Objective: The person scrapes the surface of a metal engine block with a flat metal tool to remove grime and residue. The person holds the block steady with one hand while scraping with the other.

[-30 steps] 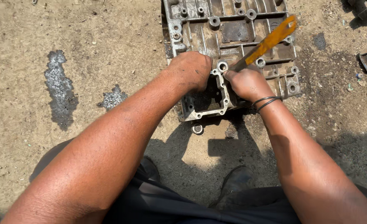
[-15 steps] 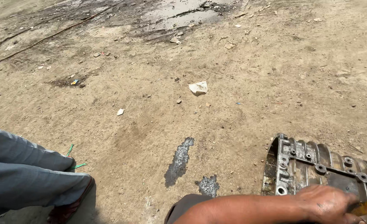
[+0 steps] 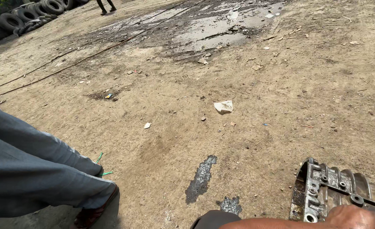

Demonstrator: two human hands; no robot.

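Observation:
Only the back of my left hand (image 3: 353, 216) shows at the bottom right edge, resting on a grey cast metal casing (image 3: 323, 186) with ribs and bolt holes that lies on the dirt. My left forearm (image 3: 272, 223) runs along the bottom edge toward it. The fingers are cut off by the frame, so their grip is hidden. My right hand is out of view.
A person's legs in grey trousers (image 3: 30, 169) with a brown shoe (image 3: 95, 210) stand close at the left. Dark oil stains (image 3: 201, 178) mark the dirt near the casing. Farther off are crumpled paper (image 3: 224, 106), a muddy puddle (image 3: 221, 34), stacked tyres (image 3: 22, 15) and another person's feet (image 3: 106, 6).
The view has swung up and left, away from the casing toward open ground. My right hand and the orange-handled tool it held have left the frame. The casing now sits at the bottom right corner.

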